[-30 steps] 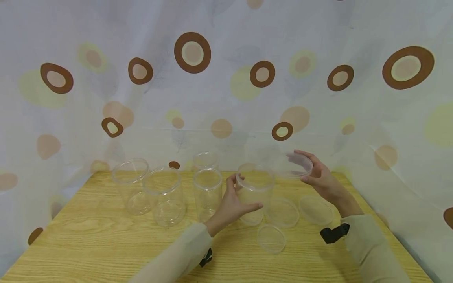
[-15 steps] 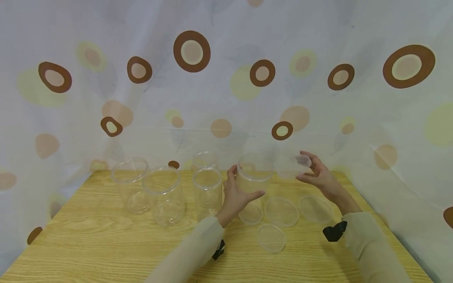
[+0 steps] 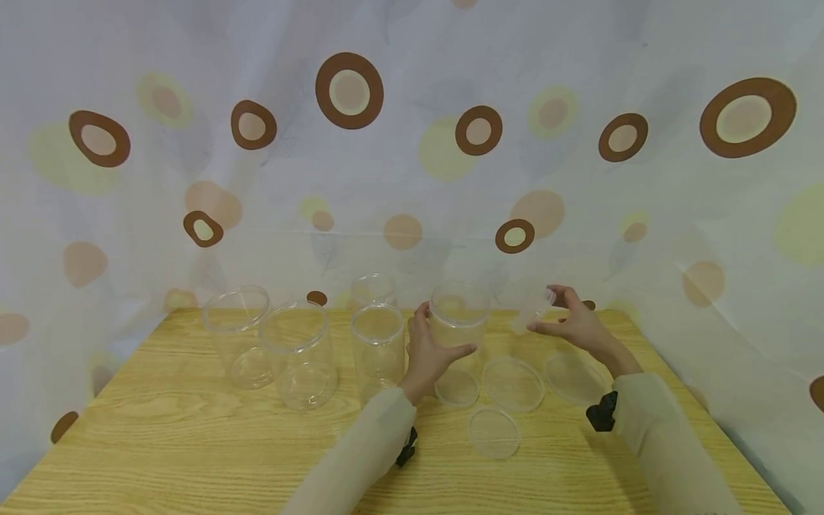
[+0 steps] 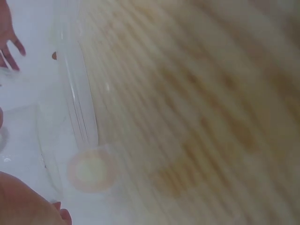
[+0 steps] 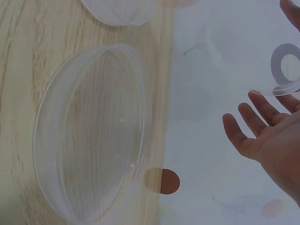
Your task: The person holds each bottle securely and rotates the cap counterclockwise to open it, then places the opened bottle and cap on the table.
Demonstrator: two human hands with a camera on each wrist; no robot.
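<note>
My left hand (image 3: 433,354) grips a clear cylindrical jar (image 3: 458,322) from its near left side, fingers behind and thumb in front. The jar stands upright with its mouth up, overlapping the tabletop behind a small lid. To its right, my right hand (image 3: 579,327) holds a clear round lid (image 3: 533,315) between thumb and fingers, tilted steeply and apart from the jar. In the right wrist view that lid (image 5: 286,89) meets the fingers at the right edge. Part of the jar (image 4: 23,140) shows beside the left hand (image 4: 23,201) in the left wrist view.
Several clear jars stand on the wooden table (image 3: 161,436): two at left (image 3: 234,315) (image 3: 296,336), a narrower jar (image 3: 378,350) in the middle, another jar (image 3: 373,286) behind it. Clear lids (image 3: 513,386) (image 3: 576,379) (image 3: 457,388) (image 3: 493,433) lie at right. A patterned curtain (image 3: 412,164) hangs behind.
My left hand has raised the jar a little, then shifted it slightly left. The lid in my right hand has turned from nearly flat to steeply tilted, and that hand has come slightly lower.
</note>
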